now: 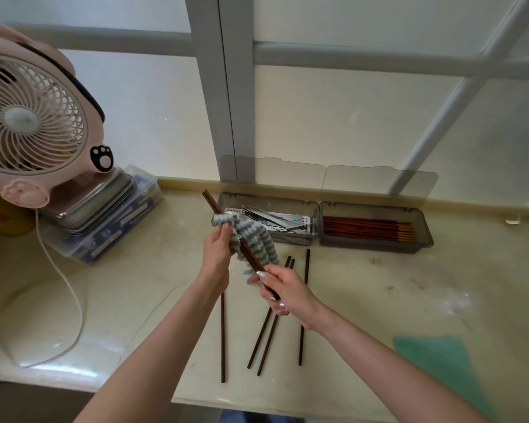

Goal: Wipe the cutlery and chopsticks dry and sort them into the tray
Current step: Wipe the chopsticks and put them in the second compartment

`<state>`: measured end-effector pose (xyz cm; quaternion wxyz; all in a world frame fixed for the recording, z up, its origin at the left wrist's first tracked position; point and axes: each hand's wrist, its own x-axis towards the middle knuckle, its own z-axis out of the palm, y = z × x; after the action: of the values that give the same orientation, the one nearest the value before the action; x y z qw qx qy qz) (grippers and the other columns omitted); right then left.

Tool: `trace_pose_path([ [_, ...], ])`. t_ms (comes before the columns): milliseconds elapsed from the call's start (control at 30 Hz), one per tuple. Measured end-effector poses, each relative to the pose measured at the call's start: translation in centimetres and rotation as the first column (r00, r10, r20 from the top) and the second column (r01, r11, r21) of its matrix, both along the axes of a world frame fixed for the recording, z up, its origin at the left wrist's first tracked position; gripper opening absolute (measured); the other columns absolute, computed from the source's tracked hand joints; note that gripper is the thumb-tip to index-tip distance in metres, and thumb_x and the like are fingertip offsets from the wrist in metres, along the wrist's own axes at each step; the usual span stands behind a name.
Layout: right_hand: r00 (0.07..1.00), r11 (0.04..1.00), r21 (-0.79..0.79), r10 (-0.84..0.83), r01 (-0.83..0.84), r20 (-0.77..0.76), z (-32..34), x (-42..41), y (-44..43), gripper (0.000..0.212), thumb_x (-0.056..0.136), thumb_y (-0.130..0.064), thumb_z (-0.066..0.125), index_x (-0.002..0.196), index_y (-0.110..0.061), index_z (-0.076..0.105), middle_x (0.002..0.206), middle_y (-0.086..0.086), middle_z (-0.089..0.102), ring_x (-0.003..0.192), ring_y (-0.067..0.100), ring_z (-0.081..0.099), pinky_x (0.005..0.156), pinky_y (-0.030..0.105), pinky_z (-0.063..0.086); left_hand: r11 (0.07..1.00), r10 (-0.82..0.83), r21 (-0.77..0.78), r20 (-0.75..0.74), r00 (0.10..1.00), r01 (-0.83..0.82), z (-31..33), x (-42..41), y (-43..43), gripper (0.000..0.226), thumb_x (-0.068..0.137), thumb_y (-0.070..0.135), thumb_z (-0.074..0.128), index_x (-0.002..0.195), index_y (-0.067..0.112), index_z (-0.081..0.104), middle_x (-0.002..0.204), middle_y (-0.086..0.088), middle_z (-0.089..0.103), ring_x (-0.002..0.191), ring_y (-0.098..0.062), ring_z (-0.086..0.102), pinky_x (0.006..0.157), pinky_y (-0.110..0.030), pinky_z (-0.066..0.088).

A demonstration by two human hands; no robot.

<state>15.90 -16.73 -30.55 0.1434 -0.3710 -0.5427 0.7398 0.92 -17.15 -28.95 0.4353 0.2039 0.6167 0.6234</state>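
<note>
Dark chopstick pair (226, 227): right hand (283, 290) pinches the near end; left hand (219, 244) squeezes striped cloth (252, 239) around it. Advice: draw cloth full length.

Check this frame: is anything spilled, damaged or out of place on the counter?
Nothing spilled or broken. Four loose chopsticks lie splayed on the counter, not yet sorted. Faint reddish marks stain the surface at right.
</note>
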Motion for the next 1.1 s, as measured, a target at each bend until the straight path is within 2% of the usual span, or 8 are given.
trace_pose_path([
  [133, 1.0, 1.0, 0.01, -0.023, 0.023, -0.008, 0.6, -0.9, 0.5, 0.024, 0.102, -0.017, 0.037, 0.09, -0.009, 0.056, 0.055, 0.0, 0.036, 0.037, 0.007, 0.025, 0.036, 0.017, 0.018, 0.999, -0.036, -0.009, 0.018, 0.999, 0.036, -0.6, 0.4, -0.2, 0.031, 0.1, 0.022, 0.038, 0.107, -0.002, 0.055, 0.096, -0.016, 0.062, 0.086, -0.023, 0.058, 0.074, -0.031, 0.05],
  [433, 0.994, 0.994, -0.019, -0.105, 0.105, -0.035, 1.9, -2.8, 1.4, 0.028, 0.102, -0.017, 0.039, 0.077, -0.008, 0.046, 0.058, 0.006, 0.037, 0.034, 0.006, 0.026, 0.036, 0.017, 0.017, 0.993, -0.114, -0.041, -0.031, 0.993, 0.113, -1.0, 2.1, -1.1, 0.022, 0.099, 0.014, 0.04, 0.086, 0.005, 0.055, 0.073, -0.008, 0.057, 0.063, -0.018, 0.052, 0.054, -0.026, 0.044],
  [533, 0.999, 0.998, 0.052, -0.031, 0.032, -0.018, 2.0, -2.4, 1.8, 0.025, 0.101, -0.021, 0.043, 0.083, -0.007, 0.051, 0.062, 0.009, 0.05, 0.039, 0.011, 0.044, 0.037, 0.021, 0.034, 0.993, -0.11, -0.052, -0.016, 0.994, 0.109, -0.6, 1.2, -1.0, 0.02, 0.098, 0.011, 0.042, 0.087, 0.002, 0.056, 0.076, -0.011, 0.059, 0.068, -0.02, 0.054, 0.061, -0.028, 0.045],
  [600, 0.997, 0.996, 0.047, 0.076, -0.077, 0.028, 2.3, -1.5, 2.1, 0.022, 0.099, -0.027, 0.046, 0.09, -0.008, 0.054, 0.069, 0.011, 0.059, 0.049, 0.016, 0.057, 0.046, 0.024, 0.05, 0.997, -0.04, -0.061, 0.032, 0.999, 0.042, 0.0, 0.3, -0.9, 0.02, 0.097, 0.011, 0.043, 0.087, 0.003, 0.058, 0.08, -0.012, 0.061, 0.073, -0.023, 0.056, 0.066, -0.031, 0.045],
  [667, 0.979, 0.981, 0.033, 0.19, -0.193, 0.077, 2.4, -0.6, 2.2, 0.021, 0.099, -0.027, 0.045, 0.096, -0.01, 0.057, 0.07, 0.01, 0.06, 0.053, 0.016, 0.059, 0.05, 0.025, 0.053, 0.998, 0.014, -0.067, 0.061, 0.998, -0.01, 0.6, -0.5, -0.8, 0.019, 0.097, 0.011, 0.043, 0.086, 0.006, 0.059, 0.085, -0.01, 0.062, 0.078, -0.02, 0.058, 0.072, -0.031, 0.047],
  [867, 0.997, 0.997, 0.02, 0.07, -0.071, 0.04, 1.4, -0.8, 1.4, 0.022, 0.1, -0.01, 0.041, 0.091, -0.004, 0.06, 0.056, 0.0, 0.045, 0.04, 0.007, 0.035, 0.041, 0.02, 0.027, 0.999, 0.002, -0.044, 0.04, 0.999, 0.0, 0.9, -0.4, -0.6, 0.021, 0.098, 0.015, 0.041, 0.097, 0.003, 0.058, 0.092, -0.01, 0.064, 0.087, -0.022, 0.061, 0.076, -0.031, 0.051],
  [1033, 0.998, 0.998, -0.069, -0.013, 0.009, -0.06, 1.6, -1.5, 1.7, 0.025, 0.1, -0.008, 0.042, 0.081, -0.005, 0.058, 0.051, 0.0, 0.04, 0.037, 0.006, 0.026, 0.037, 0.016, 0.022, 0.996, -0.087, -0.002, -0.045, 0.995, 0.087, 0.7, 1.2, -0.8, 0.021, 0.098, 0.013, 0.042, 0.087, 0.003, 0.057, 0.069, -0.003, 0.061, 0.058, -0.01, 0.057, 0.049, -0.019, 0.045],
  [1100, 0.995, 0.995, -0.08, -0.059, 0.053, -0.08, 2.1, -1.9, 2.1, 0.027, 0.1, -0.007, 0.041, 0.075, -0.004, 0.053, 0.053, 0.003, 0.039, 0.037, 0.006, 0.028, 0.036, 0.016, 0.022, 0.994, -0.113, 0.005, -0.053, 0.992, 0.114, 0.6, 1.9, -1.0, 0.023, 0.097, 0.01, 0.042, 0.081, 0.008, 0.058, 0.065, 0.003, 0.062, 0.055, -0.005, 0.058, 0.051, -0.017, 0.046],
])
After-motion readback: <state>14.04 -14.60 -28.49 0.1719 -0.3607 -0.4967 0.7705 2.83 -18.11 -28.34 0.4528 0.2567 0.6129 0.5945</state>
